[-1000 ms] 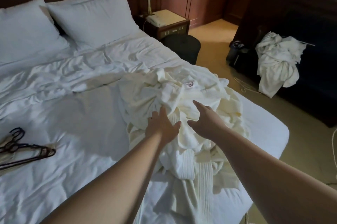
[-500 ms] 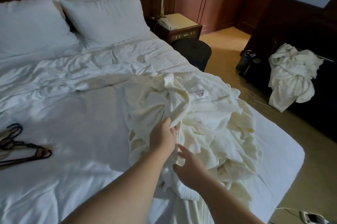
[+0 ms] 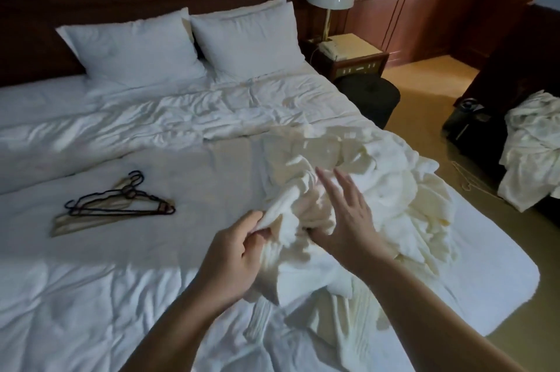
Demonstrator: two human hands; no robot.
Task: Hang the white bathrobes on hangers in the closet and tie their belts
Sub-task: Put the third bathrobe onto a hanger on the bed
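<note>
Your hands are at the bathrobe (image 3: 378, 190), crumpled on the right near part of the bed (image 3: 121, 280).
Your left hand (image 3: 233, 253) pinches a fold of it; your right hand (image 3: 345, 214) is released, fingers spread, touching the cloth.

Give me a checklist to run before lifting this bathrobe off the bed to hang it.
1. Left hand has a grip on the bathrobe: ok, its fingers pinch a fold.
2. Right hand has a grip: not ok, its fingers are spread and straight over the cloth.
3. Collar or shoulders found: cannot tell, the robe lies crumpled and blurred.
4. Hangers within sight: ok, a small pile lies on the bed, apart from the robe.
5. Belt located: cannot tell, no belt stands out in the heap.
6. Second bathrobe accounted for: ok, it is heaped at the right edge, off the bed.
</note>
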